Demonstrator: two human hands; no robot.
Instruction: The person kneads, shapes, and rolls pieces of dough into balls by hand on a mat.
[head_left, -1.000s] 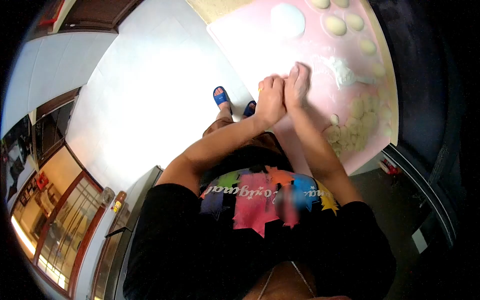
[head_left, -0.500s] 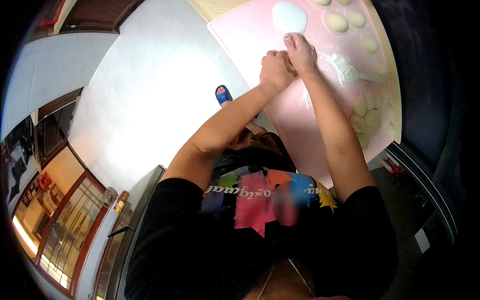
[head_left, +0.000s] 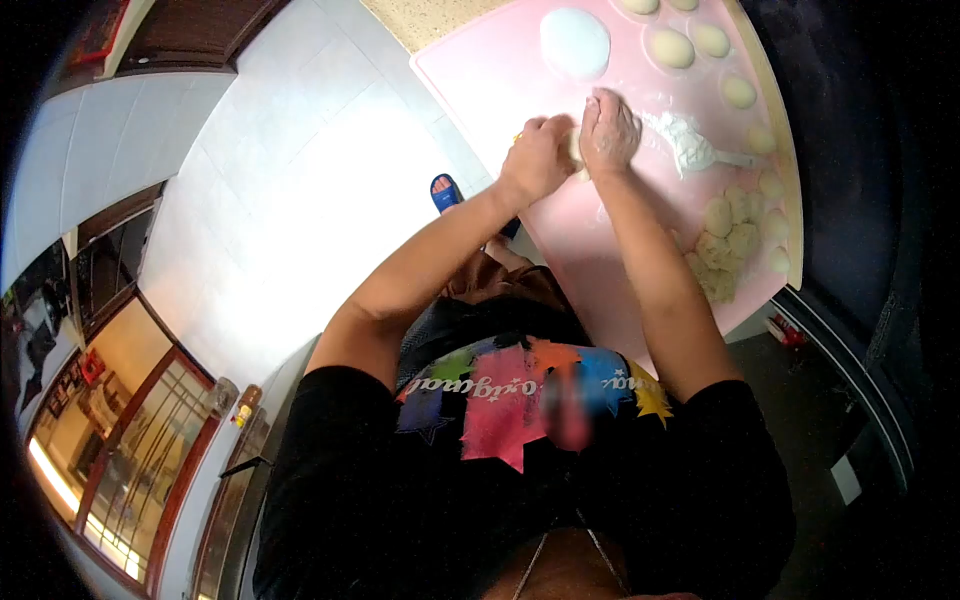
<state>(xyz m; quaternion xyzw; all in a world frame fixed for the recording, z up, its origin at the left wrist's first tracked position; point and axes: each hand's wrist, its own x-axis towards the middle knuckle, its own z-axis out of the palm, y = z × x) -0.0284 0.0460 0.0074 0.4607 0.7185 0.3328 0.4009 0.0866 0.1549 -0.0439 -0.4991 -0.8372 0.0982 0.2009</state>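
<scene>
Between my hands, low over the pink mat (head_left: 480, 62), is a small pale piece of dough (head_left: 576, 150), mostly covered by them. My left hand (head_left: 541, 155), with a yellow ring on one finger, curls round its left side. Against its other side presses my right hand (head_left: 610, 132), fingers close together and the palm turned inward. A heap of flour (head_left: 688, 143) lies just right of my right hand, on a white scoop or spoon (head_left: 735, 159) whose handle points right. Past my hands, a smooth pale-white disc (head_left: 575, 44) lies flat.
Several round dough balls (head_left: 671, 47) sit along the mat's far right side. Nearer, a cluster of floured dough pieces (head_left: 722, 250) lies right of my right forearm. A blue sandal (head_left: 444, 191) shows on the floor left of the table.
Both hands have come nearer my body, the left also moving left. They have parted slightly, so the dough between them shows. My right thumb no longer lies across the top.
</scene>
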